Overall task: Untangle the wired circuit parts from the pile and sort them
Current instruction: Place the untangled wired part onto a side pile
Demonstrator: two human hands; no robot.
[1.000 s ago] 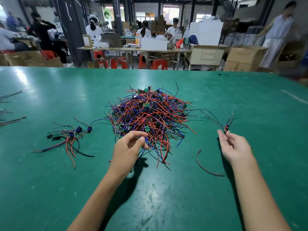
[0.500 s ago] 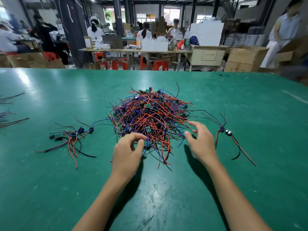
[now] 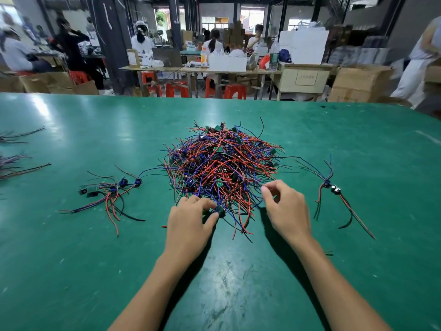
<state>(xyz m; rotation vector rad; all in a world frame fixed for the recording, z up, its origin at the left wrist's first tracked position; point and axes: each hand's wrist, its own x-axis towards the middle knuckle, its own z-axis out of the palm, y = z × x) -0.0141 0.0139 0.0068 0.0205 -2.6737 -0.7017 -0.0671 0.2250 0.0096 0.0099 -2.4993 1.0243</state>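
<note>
A tangled pile of wired circuit parts (image 3: 222,163), red, blue and black wires with small green boards, lies mid-table. My left hand (image 3: 188,223) sits at the pile's near edge and pinches a small dark part (image 3: 220,211) between thumb and fingers. My right hand (image 3: 286,209) is at the pile's near right edge, thumb and forefinger pinching wires there. A sorted group of parts (image 3: 107,194) lies to the left. One separated part (image 3: 331,187) with long wires lies to the right.
The green table (image 3: 226,283) stretches wide around the pile. More wire ends (image 3: 16,151) lie at the far left edge. Beyond the table, people sit at workbenches among cardboard boxes (image 3: 358,82) and red stools.
My right hand left the separated part on the right and came leftwards to the pile, where it now pinches wires. My left hand stayed at the pile's near edge, pinching a part.
</note>
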